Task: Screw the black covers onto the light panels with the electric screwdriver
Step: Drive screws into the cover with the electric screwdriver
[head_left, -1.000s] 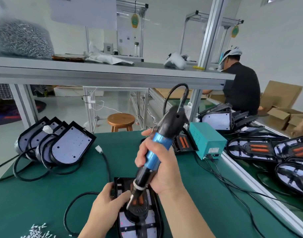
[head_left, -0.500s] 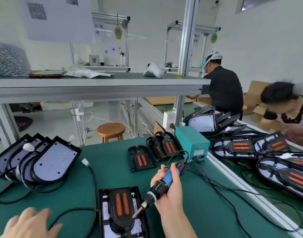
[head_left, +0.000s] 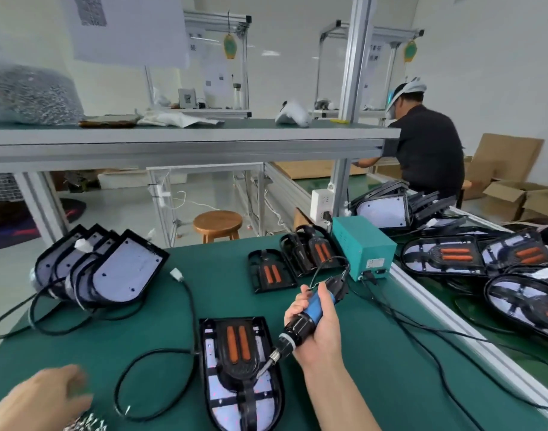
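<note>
From the head camera, the right hand (head_left: 324, 328) holds the electric screwdriver (head_left: 311, 314) over the green tabletop (head_left: 161, 318), its grip clamped round the blue and black barrel with the fingers curled over the top. The tool slants down and to the left, and its bit sits at the right edge of the black cover (head_left: 235, 373); whether the bit touches it I cannot tell. That cover, with two orange strips in its upper part, lies on a light panel (head_left: 218, 398) that rests flat on the tabletop just in front of the person. A black cable (head_left: 120, 384) loops away from the panel's left side. The left hand (head_left: 39, 399) is low at the left edge, just above a small heap of loose screws (head_left: 86, 424); it is blurred, so I cannot tell whether its grip is apart or together. Farther left a stack of panels (head_left: 123, 269) leans on edge, white faces showing. Spare covers (head_left: 268, 272) lie toward the back of the tabletop, near a teal box (head_left: 363, 247) into which the screwdriver's cord runs. A shelf (head_left: 185, 141) spans above, bearing a clear bag (head_left: 27, 94) of small metal parts. Beyond it stand a wooden stool (head_left: 218, 222) and, to the right, a person in a black shirt (head_left: 428, 150) facing away
</note>
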`<action>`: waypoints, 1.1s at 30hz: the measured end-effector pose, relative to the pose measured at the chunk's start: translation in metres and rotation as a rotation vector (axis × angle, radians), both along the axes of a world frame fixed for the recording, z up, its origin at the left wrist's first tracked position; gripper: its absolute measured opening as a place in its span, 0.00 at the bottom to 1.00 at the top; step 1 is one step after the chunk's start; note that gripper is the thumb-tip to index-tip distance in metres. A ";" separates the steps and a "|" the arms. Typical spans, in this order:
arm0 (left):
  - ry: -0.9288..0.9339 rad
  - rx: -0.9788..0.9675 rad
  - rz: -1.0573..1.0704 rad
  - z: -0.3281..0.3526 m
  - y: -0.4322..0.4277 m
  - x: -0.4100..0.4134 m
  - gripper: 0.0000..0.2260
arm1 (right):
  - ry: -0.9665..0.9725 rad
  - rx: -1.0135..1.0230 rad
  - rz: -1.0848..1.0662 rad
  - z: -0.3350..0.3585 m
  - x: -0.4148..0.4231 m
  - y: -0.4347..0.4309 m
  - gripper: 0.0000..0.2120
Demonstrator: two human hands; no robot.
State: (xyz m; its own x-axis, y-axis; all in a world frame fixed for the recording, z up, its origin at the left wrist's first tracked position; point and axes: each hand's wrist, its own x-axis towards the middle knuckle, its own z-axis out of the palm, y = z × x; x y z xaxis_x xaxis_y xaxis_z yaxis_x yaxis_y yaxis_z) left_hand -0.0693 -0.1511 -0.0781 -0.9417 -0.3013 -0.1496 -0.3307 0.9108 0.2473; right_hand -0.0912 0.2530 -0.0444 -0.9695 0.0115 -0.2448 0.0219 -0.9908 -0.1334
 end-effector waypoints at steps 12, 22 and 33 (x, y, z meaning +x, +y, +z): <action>0.048 -0.095 -0.060 0.044 0.051 0.036 0.08 | 0.000 0.089 0.000 -0.003 0.002 -0.001 0.14; -0.051 -0.050 -0.085 0.061 0.063 0.043 0.08 | 0.041 0.179 -0.016 -0.018 -0.009 0.003 0.14; 0.010 0.078 -0.045 0.060 0.061 0.045 0.04 | 0.030 0.191 -0.058 -0.009 -0.002 -0.007 0.14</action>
